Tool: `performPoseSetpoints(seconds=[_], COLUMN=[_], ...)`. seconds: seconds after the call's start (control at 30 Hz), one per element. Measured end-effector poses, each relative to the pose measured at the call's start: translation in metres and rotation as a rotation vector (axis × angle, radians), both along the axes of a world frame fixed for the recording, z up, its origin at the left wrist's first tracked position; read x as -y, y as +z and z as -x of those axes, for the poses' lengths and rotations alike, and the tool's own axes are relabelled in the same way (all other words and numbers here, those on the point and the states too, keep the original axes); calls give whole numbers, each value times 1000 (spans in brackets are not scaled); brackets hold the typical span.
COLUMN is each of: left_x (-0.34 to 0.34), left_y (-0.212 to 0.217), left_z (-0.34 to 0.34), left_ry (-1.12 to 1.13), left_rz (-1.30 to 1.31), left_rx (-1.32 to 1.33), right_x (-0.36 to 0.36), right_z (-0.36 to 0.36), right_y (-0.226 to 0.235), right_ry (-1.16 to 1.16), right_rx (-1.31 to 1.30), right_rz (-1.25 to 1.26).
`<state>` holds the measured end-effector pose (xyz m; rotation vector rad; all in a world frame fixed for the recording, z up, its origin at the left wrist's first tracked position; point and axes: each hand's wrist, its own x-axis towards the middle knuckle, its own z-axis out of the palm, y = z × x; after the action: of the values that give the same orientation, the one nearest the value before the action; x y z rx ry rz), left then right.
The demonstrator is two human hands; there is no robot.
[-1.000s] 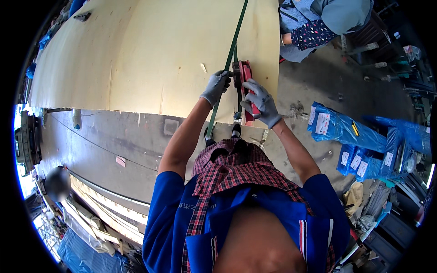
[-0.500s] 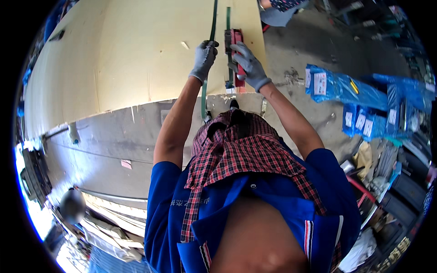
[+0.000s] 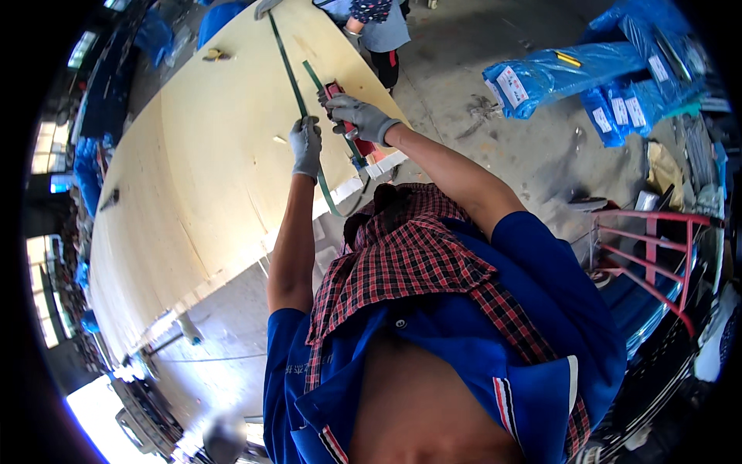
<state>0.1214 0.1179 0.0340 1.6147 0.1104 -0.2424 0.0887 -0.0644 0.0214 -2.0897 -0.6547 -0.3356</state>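
Note:
My left hand (image 3: 306, 145), in a grey glove, is closed around a long dark green strap (image 3: 286, 62). From the far side of a pale plywood sheet (image 3: 193, 131), the strap runs through this hand and hangs in a loop past the near edge. A red and dark strapping tool (image 3: 365, 147) sits on the sheet near its right corner. Over its top wraps my gloved right hand (image 3: 362, 117), fingers curled around the body. Beyond the tool a short green strap end (image 3: 311, 73) sticks out. The palm side of both hands is hidden.
Another person with a patterned sleeve (image 3: 369, 11) stands at the far edge. A yellow-handled tool (image 3: 216, 55) and a small dark object (image 3: 110, 199) lie on the sheet. Blue-wrapped packages (image 3: 568, 73) are on the right, with a red metal frame (image 3: 649, 247) nearer me.
The view has swung, so the sheet now slants and more of its far side shows. Both hands keep their grip. The strap below my left hand now bows into a loop toward the right.

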Motion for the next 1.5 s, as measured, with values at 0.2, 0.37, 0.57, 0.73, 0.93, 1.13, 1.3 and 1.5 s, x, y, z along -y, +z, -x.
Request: performPoseSetpoints(seconds=[0.2, 0.37, 0.57, 0.73, 0.93, 1.13, 1.3, 1.5], left_x=[-1, 18, 14, 28, 41, 23, 22, 12], left_y=[11, 6, -54, -32, 3, -26, -51, -60], left_z=[3, 7, 21, 21, -29, -69, -77, -75], left_ry=[-39, -3, 147, 100, -113, -18, 78, 110], left_rz=[-28, -6, 14, -19, 51, -130, -245, -101], left_rx=[79, 119, 122, 176, 165, -131, -91, -147], right_x=[2, 2, -2, 10, 6, 1, 5, 2], right_z=[4, -1, 2, 3, -8, -8, -11, -12], right_y=[-4, -24, 5, 15, 6, 16, 10, 15], right_ry=[-56, -111, -113, -76, -57, -94, -71, -52], right_rx=[95, 197, 216, 132, 29, 31, 4, -2], right_rz=[47, -45, -30, 70, -56, -38, -28, -27])
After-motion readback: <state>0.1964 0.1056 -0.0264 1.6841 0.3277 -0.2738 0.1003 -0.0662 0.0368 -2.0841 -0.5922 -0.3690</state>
